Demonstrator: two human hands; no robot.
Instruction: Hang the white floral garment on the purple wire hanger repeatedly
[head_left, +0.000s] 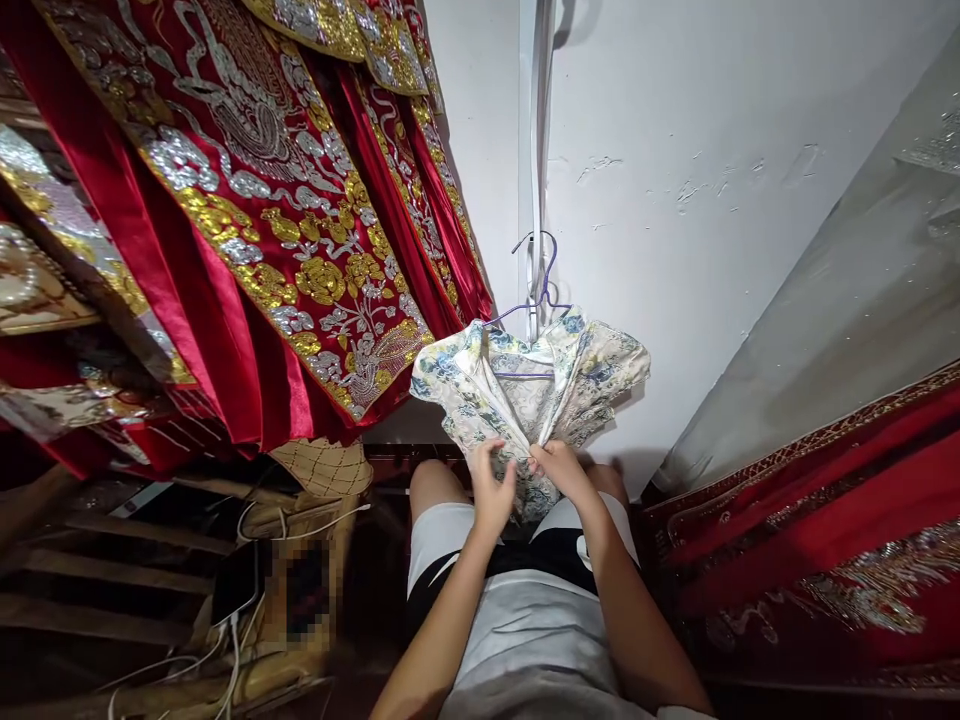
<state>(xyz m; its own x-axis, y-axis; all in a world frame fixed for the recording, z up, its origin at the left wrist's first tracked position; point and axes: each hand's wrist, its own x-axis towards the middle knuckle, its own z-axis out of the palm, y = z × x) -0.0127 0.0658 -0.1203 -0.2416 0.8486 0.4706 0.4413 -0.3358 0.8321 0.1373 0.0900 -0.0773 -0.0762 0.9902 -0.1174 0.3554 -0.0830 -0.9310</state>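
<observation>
A short-sleeved floral blouse (600, 368), cream with blue and yellow print, hangs on a purple wire hanger (553, 290) in front of me. Its collar is parted in a V, and the two front edges meet low down. At that meeting point my right hand (559, 466) pinches the cloth with closed fingers. My left hand (493, 487) is just to the left, at the blouse front, its thumb and fingers apart and holding nothing. Both hands and my lap hide part of the lower cloth.
Red embroidered garments (322, 270) hang on the left, with more red cloth (840, 580) at right. A pale vertical rail (536, 150) runs along the white wall (675, 120). A wooden chair (135, 550) at lower left holds a phone (236, 580) and white cables (234, 650).
</observation>
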